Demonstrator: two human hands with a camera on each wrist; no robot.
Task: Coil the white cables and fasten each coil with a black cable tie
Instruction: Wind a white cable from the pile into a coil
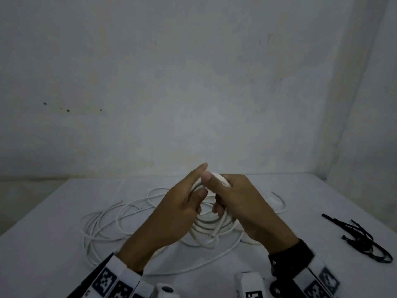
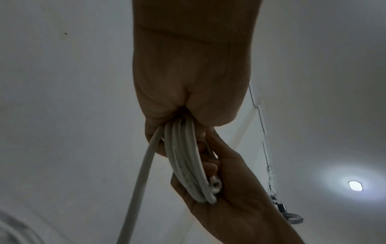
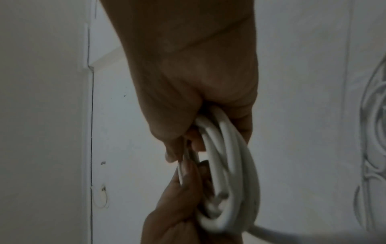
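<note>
1. Two hands meet in the head view above the white worktop [image 1: 53, 211]: the left hand [image 1: 171, 211] and the right hand [image 1: 247, 209] both grip one coil of white cable [image 1: 206, 226], raised over the worktop.
2. Several loose white cables [image 1: 103, 220] lie spread on the worktop under and left of the hands; their exact number I cannot tell.
3. One small heap of black cable ties [image 1: 365, 239] lies at the right side, well apart from the coil; I cannot count them.
4. Black-and-white square markers sit on both wrist bands; no readable writing.
5. Left wrist view: the left hand [image 2: 188, 99] closes around the coil [image 2: 188, 165], about four or five turns, and the right hand [image 2: 229, 189] supports it from below. One strand hangs free.
6. Right wrist view: the right hand [image 3: 198, 90] clasps the coil [image 3: 229, 165]; the left hand [image 3: 177, 206] pinches its edge.
</note>
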